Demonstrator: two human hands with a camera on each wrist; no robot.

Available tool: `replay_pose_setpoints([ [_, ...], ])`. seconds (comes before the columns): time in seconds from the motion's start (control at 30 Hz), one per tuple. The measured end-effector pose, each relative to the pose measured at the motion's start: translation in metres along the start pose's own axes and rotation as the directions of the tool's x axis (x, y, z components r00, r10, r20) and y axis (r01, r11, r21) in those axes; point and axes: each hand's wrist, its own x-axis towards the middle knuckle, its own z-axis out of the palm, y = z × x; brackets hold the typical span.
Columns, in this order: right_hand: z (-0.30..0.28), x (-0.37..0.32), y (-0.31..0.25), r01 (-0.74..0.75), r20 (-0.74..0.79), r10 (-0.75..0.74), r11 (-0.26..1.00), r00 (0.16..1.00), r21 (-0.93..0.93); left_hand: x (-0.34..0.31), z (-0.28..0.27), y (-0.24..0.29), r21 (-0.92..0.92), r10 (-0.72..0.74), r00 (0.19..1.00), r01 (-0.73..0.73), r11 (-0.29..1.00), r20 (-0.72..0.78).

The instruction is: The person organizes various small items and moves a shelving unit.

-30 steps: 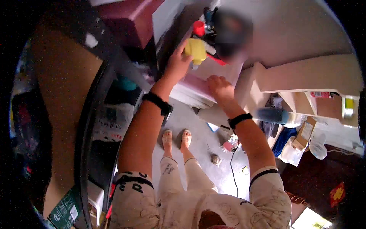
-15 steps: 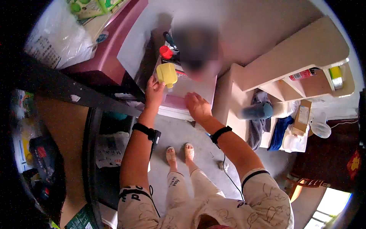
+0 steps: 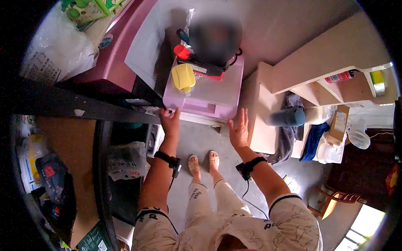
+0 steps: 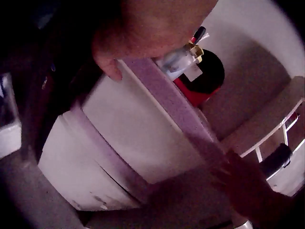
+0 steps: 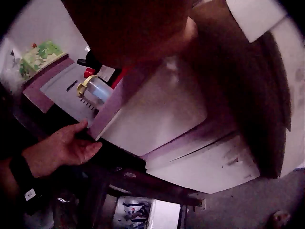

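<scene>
A clear container with a yellow lid stands on the left front part of a lilac-topped drawer cabinet. Its see-through body shows in the right wrist view. My left hand is at the cabinet's left front corner, holding nothing, with thumb and fingertips right at the edge. At the right front corner is my right hand, its fingers extended and nothing in them. White drawer fronts with lilac trim run below the top.
Behind the container are a red cap, a black and red box and a blurred dark round thing. A dark shelf frame borders the left. A pale shelf unit with a blue-grey bottle stands to the right.
My left hand has let go of the yellow-lidded container, which now stands on the cabinet top. Both hands have moved to the cabinet's front corners, the right one drawing back off the top.
</scene>
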Motion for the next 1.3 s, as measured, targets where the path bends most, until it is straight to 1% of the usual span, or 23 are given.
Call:
replay_pose_setpoints([
  [0.03, 0.002, 0.002, -0.005, -0.003, 0.063, 0.0, 0.999, 0.998, 0.043, 0.002, -0.001, 0.006, -0.013, 0.009, 0.984, -0.006, 1.0, 0.179],
  [0.07, 0.004, 0.003, -0.01, -0.009, 0.127, -0.002, 0.996, 0.992, 0.086, 0.002, 0.0, 0.012, -0.014, 0.009, 0.984, -0.007, 1.0, 0.179],
  [0.13, 0.01, 0.003, -0.011, -0.074, 0.168, 0.061, 0.995, 0.984, 0.071, -0.001, 0.004, 0.024, 0.033, -0.232, 0.965, 0.23, 0.973, 0.124],
  [0.2, 0.008, -0.001, -0.014, -0.125, 0.227, 0.137, 0.99, 0.964, -0.064, -0.001, 0.002, 0.019, 0.023, -0.223, 0.966, 0.222, 0.975, 0.132],
  [0.33, -0.012, 0.0, -0.027, -0.119, 0.296, 0.168, 0.977, 0.94, -0.177, -0.012, 0.0, 0.036, 0.023, -0.26, 0.957, 0.259, 0.966, 0.129],
  [0.37, -0.016, 0.001, -0.03, -0.148, 0.367, 0.219, 0.966, 0.904, -0.212, -0.013, 0.0, 0.036, 0.006, -0.244, 0.965, 0.244, 0.97, 0.101],
  [0.4, -0.022, 0.001, -0.035, -0.175, 0.433, 0.271, 0.953, 0.86, -0.249, -0.003, -0.003, 0.006, 0.002, -0.234, 0.966, 0.235, 0.972, 0.105],
  [0.43, -0.026, 0.002, -0.042, -0.169, 0.421, 0.259, 0.956, 0.869, -0.24, 0.019, -0.006, -0.039, 0.044, -0.12, 0.987, 0.116, 0.992, 0.107],
  [0.53, -0.046, 0.0, -0.063, -0.078, 0.364, 0.18, 0.957, 0.914, -0.278, 0.011, -0.007, 0.006, -0.016, -0.373, 0.913, 0.381, 0.925, 0.168],
  [0.6, -0.059, 0.002, -0.07, -0.159, 0.415, 0.24, 0.963, 0.877, -0.22, -0.007, -0.004, 0.026, -0.125, -0.435, 0.886, 0.455, 0.882, 0.159],
  [0.63, -0.061, 0.005, -0.072, -0.155, 0.403, 0.231, 0.965, 0.885, -0.212, -0.005, -0.004, 0.036, -0.219, -0.557, 0.808, 0.588, 0.779, 0.191],
  [0.73, -0.064, 0.004, -0.074, -0.251, 0.465, 0.3, 0.954, 0.833, -0.165, -0.022, -0.013, 0.055, -0.191, -0.509, 0.828, 0.553, 0.811, 0.235],
  [0.8, -0.065, 0.004, -0.076, -0.395, 0.428, 0.391, 0.915, 0.815, -0.084, -0.029, -0.01, 0.064, -0.121, -0.486, 0.858, 0.507, 0.853, 0.164],
  [0.83, -0.067, 0.006, -0.076, -0.398, 0.426, 0.393, 0.914, 0.815, -0.082, -0.032, -0.009, 0.069, -0.133, -0.477, 0.87, 0.491, 0.861, 0.123],
  [0.9, -0.069, 0.017, -0.078, -0.582, 0.432, 0.489, 0.806, 0.758, 0.111, -0.026, -0.007, 0.053, -0.141, -0.465, 0.881, 0.472, 0.87, 0.084],
  [0.97, -0.07, 0.029, -0.078, -0.718, 0.458, 0.567, 0.631, 0.685, 0.293, 0.0, -0.004, -0.001, -0.189, -0.495, 0.846, 0.528, 0.828, 0.197],
  [1.0, -0.069, 0.034, -0.077, -0.765, 0.479, 0.597, 0.523, 0.644, 0.376, 0.0, -0.002, 0.004, -0.186, -0.494, 0.847, 0.527, 0.829, 0.199],
  [1.03, -0.06, 0.037, -0.063, -0.765, 0.478, 0.598, 0.52, 0.644, 0.379, -0.005, 0.001, 0.018, -0.28, -0.525, 0.812, 0.582, 0.763, 0.257],
  [1.1, -0.037, 0.044, -0.028, -0.748, 0.495, 0.563, 0.542, 0.662, 0.383, -0.025, 0.018, 0.053, -0.225, -0.517, 0.841, 0.54, 0.811, 0.157],
  [1.13, -0.033, 0.045, -0.02, -0.75, 0.488, 0.571, 0.538, 0.66, 0.385, -0.017, 0.02, 0.041, -0.218, -0.519, 0.839, 0.544, 0.81, 0.165],
  [1.2, -0.028, 0.054, -0.007, -0.622, 0.43, 0.452, 0.51, 0.782, 0.594, 0.006, 0.019, 0.009, -0.209, -0.53, 0.813, 0.577, 0.79, 0.242],
  [1.23, -0.04, 0.062, -0.011, -0.622, 0.423, 0.46, 0.509, 0.78, 0.595, 0.005, 0.017, 0.007, -0.23, -0.505, 0.812, 0.573, 0.787, 0.294],
  [1.3, -0.074, 0.083, -0.032, -0.748, 0.571, 0.484, 0.409, 0.663, 0.522, -0.014, 0.032, 0.057, -0.192, -0.465, 0.832, 0.531, 0.825, 0.301],
])
